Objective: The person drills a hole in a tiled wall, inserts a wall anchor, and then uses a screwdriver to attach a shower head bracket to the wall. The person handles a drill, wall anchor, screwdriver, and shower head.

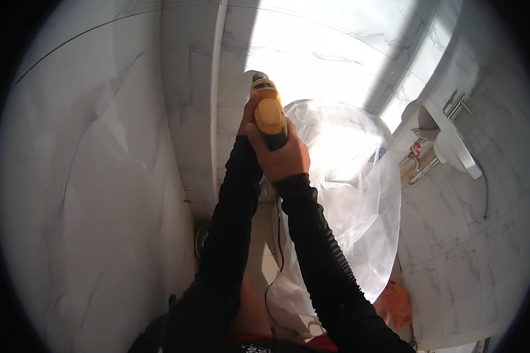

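Both hands grasp a yellow power drill (269, 115) at upper centre of the frame, its nose directed at the marble-patterned wall tile (312, 59) above. Left hand (248, 117): mostly hidden behind the drill body; only the thumb and part of the palm show, pressed against the tool's left side. Right hand (284, 156): fingers clenched around the dark grip below the yellow housing. Both forearms, in black sleeves, rise from the lower edge.

Left of frame: a large marble-look wall panel (94, 176) fills the area; a vertical white corner trim (217, 88) runs down just left of the drill. Lower centre: a thin dark cord (278, 253) hangs between the forearms over the floor tile (259, 259).

Right of the arms: a clear plastic sheet (353, 194) bulges directly behind the right forearm, covering what lies beneath it. An orange cloth (397, 303) lies at its lower right edge. Upper right: a white wall-hung basin (450, 141) with metal supply pipes (418, 162) beside it.
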Tool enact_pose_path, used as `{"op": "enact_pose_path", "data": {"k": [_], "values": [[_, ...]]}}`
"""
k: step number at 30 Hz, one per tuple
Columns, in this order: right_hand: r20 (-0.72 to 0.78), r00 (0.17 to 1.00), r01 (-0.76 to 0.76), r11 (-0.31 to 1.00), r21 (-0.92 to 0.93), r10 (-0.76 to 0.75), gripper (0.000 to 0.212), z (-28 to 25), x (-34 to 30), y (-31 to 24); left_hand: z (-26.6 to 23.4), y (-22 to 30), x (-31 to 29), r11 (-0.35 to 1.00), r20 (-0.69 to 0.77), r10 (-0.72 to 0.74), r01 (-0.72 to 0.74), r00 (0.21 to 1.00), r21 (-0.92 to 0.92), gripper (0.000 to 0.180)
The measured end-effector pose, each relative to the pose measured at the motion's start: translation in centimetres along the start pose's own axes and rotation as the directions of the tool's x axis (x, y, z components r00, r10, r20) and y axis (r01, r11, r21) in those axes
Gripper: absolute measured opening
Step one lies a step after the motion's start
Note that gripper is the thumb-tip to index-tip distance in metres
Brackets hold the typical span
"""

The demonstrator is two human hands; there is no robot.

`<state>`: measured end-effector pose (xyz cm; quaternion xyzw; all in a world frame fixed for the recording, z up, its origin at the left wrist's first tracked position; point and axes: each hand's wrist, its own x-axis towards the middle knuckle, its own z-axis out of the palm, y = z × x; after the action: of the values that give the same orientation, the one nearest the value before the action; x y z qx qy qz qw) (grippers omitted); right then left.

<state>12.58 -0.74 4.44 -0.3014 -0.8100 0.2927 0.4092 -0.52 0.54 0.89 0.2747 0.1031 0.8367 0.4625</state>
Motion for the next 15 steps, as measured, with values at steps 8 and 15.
{"op": "enact_pose_path", "data": {"k": [8, 15], "values": [[-0.014, 1.0, -0.026, 0.998, 0.054, 0.027, 0.069, -0.9, -2.0, 0.9, 1.1, -1.5, -1.8, 0.999, -0.059, -0.023, 0.025, 0.998, 0.028, 0.07], [-0.115, 0.992, 0.081, 0.965, 0.249, -0.053, 0.076, -3.8, -5.8, 1.8, 3.2, -4.4, -4.4, 0.977, -0.14, -0.076, 0.102, 0.987, 0.189, 0.078]]}}
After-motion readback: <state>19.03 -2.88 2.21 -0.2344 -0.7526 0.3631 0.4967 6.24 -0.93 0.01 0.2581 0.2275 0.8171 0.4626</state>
